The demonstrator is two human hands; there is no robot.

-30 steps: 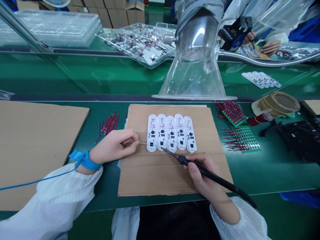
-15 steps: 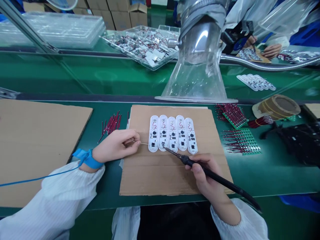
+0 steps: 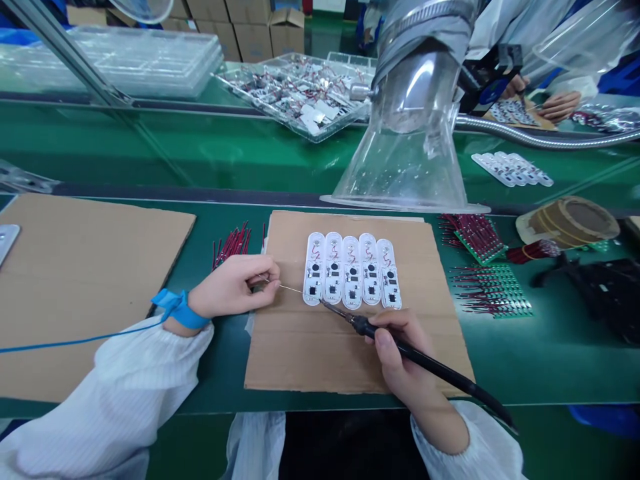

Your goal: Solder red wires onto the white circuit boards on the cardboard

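Observation:
Five white oblong circuit boards (image 3: 351,270) lie side by side on a brown cardboard sheet (image 3: 285,353). My right hand (image 3: 403,353) is shut on a black soldering iron (image 3: 425,357), its tip at the lower edge of the second board from the left. My left hand (image 3: 233,287) pinches a thin solder wire (image 3: 290,287), which reaches to the edge of the leftmost board. A blue wrist strap (image 3: 177,308) circles my left wrist.
A clear fume hood (image 3: 405,147) stands beyond the boards. Red wires (image 3: 231,245) lie to the left, and green strips with red wires (image 3: 493,290) to the right. A second cardboard sheet (image 3: 90,280) lies left. A co-worker's hands (image 3: 560,105) work at upper right.
The iron tip has drawn back from the second board's lower part toward its edge. The whole scene has shifted slightly in view as my head moved.

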